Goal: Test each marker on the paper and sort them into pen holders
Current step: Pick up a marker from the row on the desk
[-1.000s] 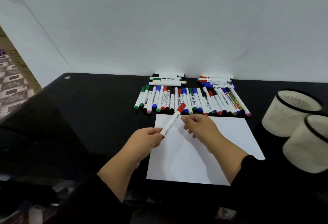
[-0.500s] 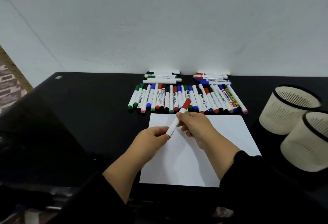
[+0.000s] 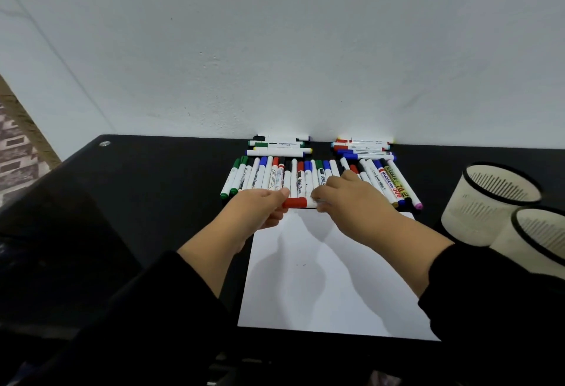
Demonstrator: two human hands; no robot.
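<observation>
Since half a second ago the red-capped marker [image 3: 301, 202] has swung from a slant to lying level, out over the far edge of the paper [image 3: 330, 278]. Left hand [image 3: 260, 210] has its grip pinched on the red cap now, right hand [image 3: 351, 199] curled round the white barrel. Behind them, the row of markers [image 3: 305, 177] on the black desk [image 3: 137, 202] against a plain white wall [image 3: 275, 49]. Two cream pen holders [image 3: 489, 202] sit at the right.
</observation>
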